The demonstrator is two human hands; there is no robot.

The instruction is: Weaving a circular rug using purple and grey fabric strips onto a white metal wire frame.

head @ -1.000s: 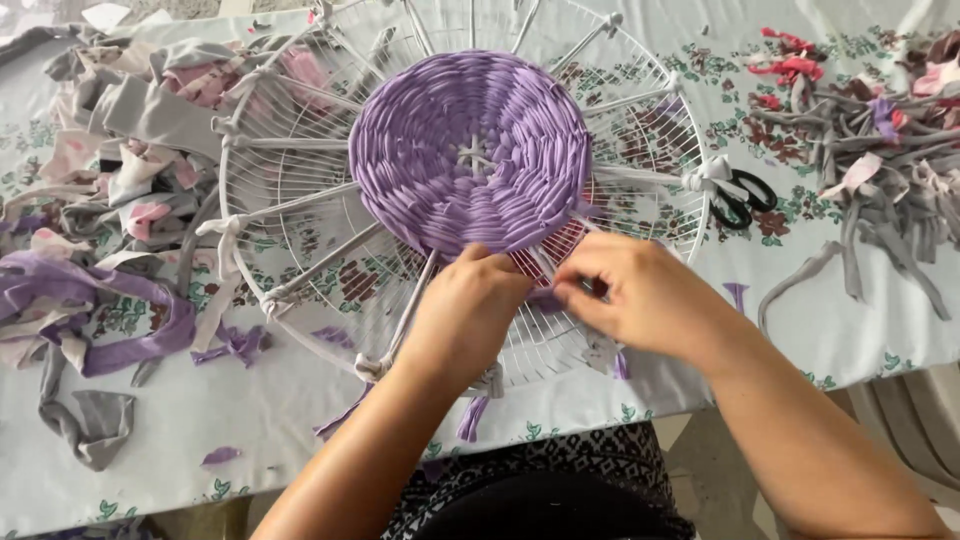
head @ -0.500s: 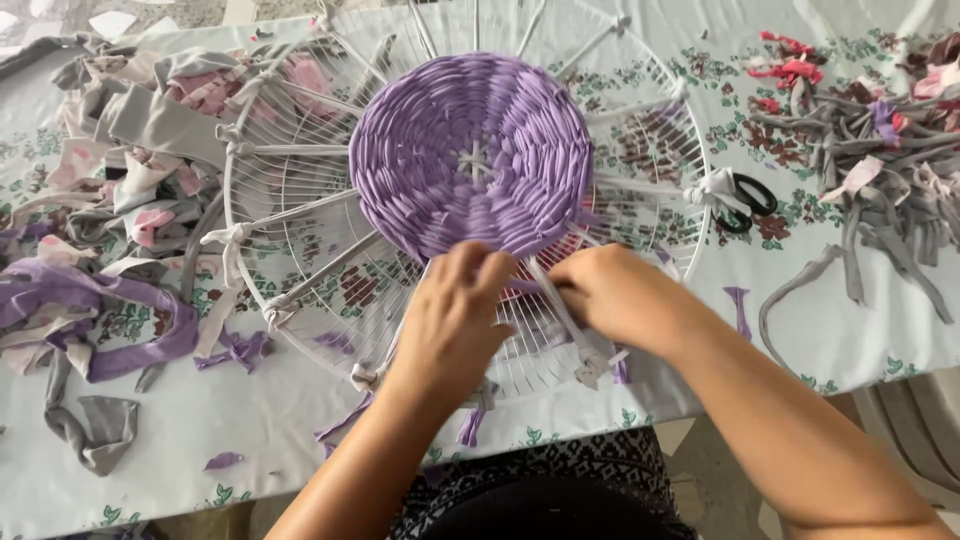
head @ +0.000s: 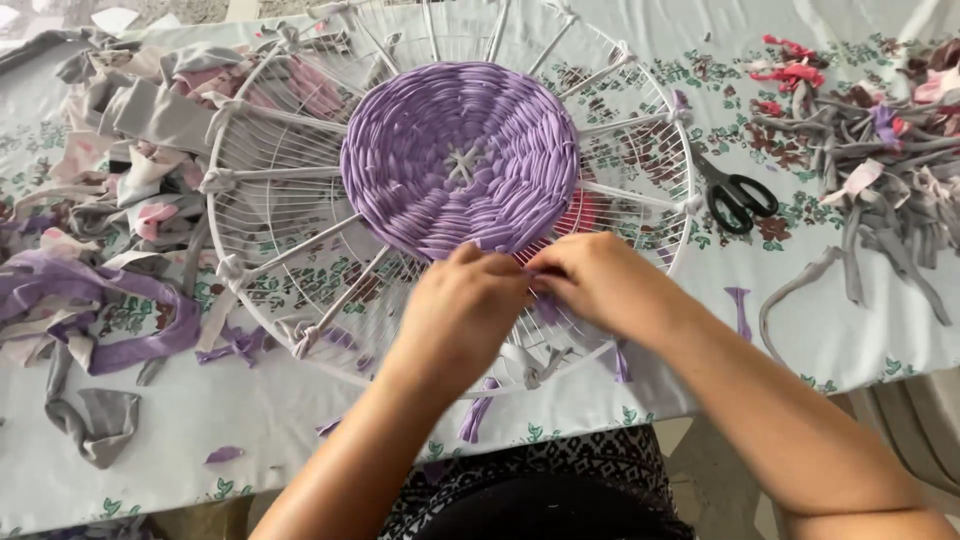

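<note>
At the far left of the surface (head: 250,420), which is covered by a floral-print cloth, lies a pile of grey, pink and white fabric scraps (head: 120,150), with a loose purple fabric strip (head: 110,310) curled below it. A round white wire frame (head: 240,200) occupies the centre. White fabric spokes (head: 290,245) run from its rim to a purple woven disc (head: 460,155) at the hub. The left hand (head: 462,312) rests on the disc's lower edge, fingers curled closed, pinching a purple weaving strip (head: 535,285) at the weave. The right hand (head: 600,282) meets it just beside, fingers also bent closed on the same strip. Black-handled scissors (head: 735,195) lie to the right of the frame, just outside its rim. A heap of grey and red fabric strips (head: 870,150) fills the far right.
</note>
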